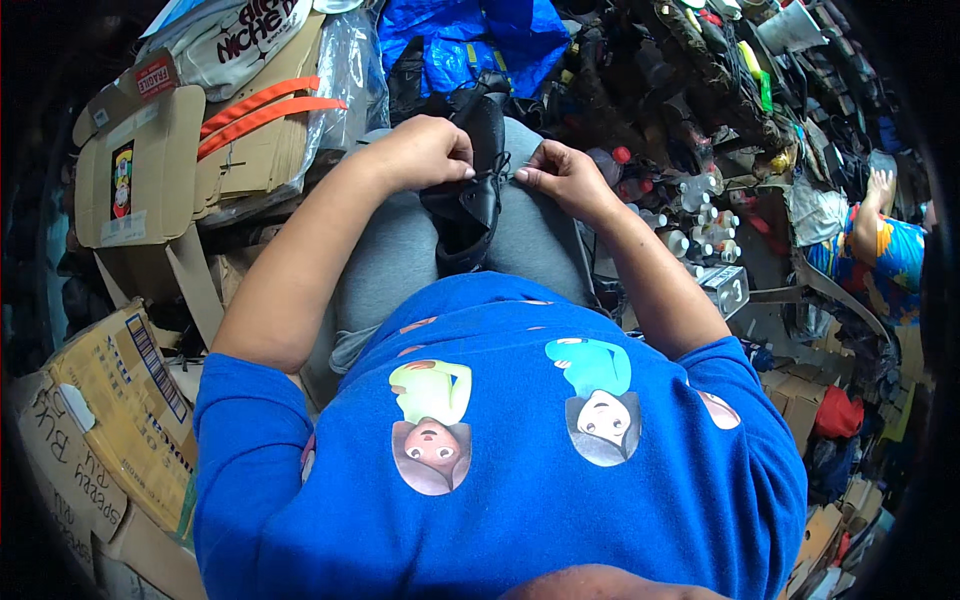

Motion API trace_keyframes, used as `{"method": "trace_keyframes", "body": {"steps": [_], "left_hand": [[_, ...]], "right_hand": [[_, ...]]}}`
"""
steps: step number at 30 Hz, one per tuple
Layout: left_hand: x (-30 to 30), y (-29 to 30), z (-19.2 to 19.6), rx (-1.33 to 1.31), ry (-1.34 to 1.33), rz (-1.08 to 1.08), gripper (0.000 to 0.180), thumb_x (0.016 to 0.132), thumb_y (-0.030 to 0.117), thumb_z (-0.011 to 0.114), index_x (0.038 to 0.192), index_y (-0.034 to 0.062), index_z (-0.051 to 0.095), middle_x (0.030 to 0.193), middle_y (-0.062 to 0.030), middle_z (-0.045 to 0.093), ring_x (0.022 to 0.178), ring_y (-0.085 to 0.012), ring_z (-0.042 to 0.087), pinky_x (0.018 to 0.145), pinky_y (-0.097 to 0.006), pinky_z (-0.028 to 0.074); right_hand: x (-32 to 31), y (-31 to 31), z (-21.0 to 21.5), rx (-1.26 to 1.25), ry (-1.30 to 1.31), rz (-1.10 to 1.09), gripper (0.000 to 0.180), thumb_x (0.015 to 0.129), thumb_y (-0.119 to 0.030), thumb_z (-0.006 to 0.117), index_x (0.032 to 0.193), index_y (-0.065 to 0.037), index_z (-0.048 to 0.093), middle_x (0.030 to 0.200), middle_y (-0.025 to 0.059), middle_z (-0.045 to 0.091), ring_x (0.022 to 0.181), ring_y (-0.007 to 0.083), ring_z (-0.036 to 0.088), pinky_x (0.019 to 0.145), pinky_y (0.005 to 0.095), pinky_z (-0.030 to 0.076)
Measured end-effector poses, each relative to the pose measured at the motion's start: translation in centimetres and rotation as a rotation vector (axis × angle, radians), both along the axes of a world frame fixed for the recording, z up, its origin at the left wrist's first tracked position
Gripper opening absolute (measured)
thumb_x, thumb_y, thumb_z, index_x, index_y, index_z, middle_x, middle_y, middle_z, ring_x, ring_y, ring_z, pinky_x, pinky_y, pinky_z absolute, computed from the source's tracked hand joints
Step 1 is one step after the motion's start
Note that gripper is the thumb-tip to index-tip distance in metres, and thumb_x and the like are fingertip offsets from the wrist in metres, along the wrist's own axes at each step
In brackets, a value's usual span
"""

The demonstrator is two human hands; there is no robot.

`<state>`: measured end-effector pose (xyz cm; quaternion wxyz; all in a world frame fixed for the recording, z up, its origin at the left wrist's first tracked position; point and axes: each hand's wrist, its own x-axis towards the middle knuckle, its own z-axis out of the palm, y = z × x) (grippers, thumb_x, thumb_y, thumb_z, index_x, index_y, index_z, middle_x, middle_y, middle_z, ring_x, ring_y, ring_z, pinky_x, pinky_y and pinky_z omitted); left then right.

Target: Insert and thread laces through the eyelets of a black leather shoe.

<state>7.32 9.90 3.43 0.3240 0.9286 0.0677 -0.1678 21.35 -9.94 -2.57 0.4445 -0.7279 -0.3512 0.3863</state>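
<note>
A black lace-up shoe rests on my lap between my thighs, its opening toward me and its toe pointing away. Dark shoelaces stick out in a small loop over its front. My left hand is at the shoe's left side, fingers curled in and thumb pressed against them at the lacing. On the other side, my right hand pinches a lace between thumb and forefinger, a little off the shoe. The thin lace ends inside the fingers are mostly hidden.
Flattened cardboard boxes with orange straps stand at left. A blue plastic bag lies beyond my knees. Several plastic bottles and mixed clutter fill the right. At far right is another person's arm in a bright sleeve.
</note>
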Motion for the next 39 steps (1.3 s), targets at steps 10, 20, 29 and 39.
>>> {"method": "trace_keyframes", "body": {"steps": [10,20,29,39], "left_hand": [[-1.2,0.6,-1.4,-0.128,-0.225,0.141,0.017,0.083,0.020,0.065,0.087,0.0039,0.064,0.085,-0.0124,0.062,0.081,-0.0259,0.061,0.073,-0.036,0.047],[-2.4,0.3,-0.3,0.135,-0.281,-0.063,0.010,0.081,0.004,0.056,0.091,0.0048,0.058,0.084,-0.0146,0.059,0.082,-0.0323,0.059,0.072,-0.039,0.047],[-14.6,6.0,3.5,0.310,-0.148,0.328,0.019,0.083,0.003,0.052,0.101,0.0054,0.057,0.095,-0.0191,0.060,0.088,-0.0362,0.057,0.077,-0.037,0.046],[-14.0,1.7,3.4,0.277,-0.832,0.868,0.024,0.090,0.013,0.056,0.111,0.0030,0.061,0.110,-0.0115,0.061,0.095,-0.0201,0.060,0.086,-0.034,0.048]], "right_hand": [[0.3,-0.5,0.4,-0.038,-0.080,0.010,0.026,0.084,-0.021,0.072,0.078,-0.006,0.052,0.068,-0.0060,0.051,0.066,0.0029,0.042,0.057,0.0212,0.037],[0.6,-1.1,-0.3,0.061,-0.185,0.059,0.025,0.085,-0.019,0.071,0.077,-0.005,0.052,0.068,-0.0055,0.048,0.065,0.0045,0.042,0.056,0.0230,0.037],[6.5,-9.2,0.3,-0.019,-0.019,-0.204,0.024,0.084,-0.017,0.070,0.070,-0.005,0.054,0.072,-0.0003,0.061,0.070,0.0064,0.053,0.065,0.0225,0.042],[5.8,-2.5,3.6,0.080,-0.213,0.035,0.042,0.088,-0.022,0.064,0.129,-0.013,0.057,0.091,0.0008,0.061,0.086,0.0084,0.053,0.080,0.0243,0.044]]}}
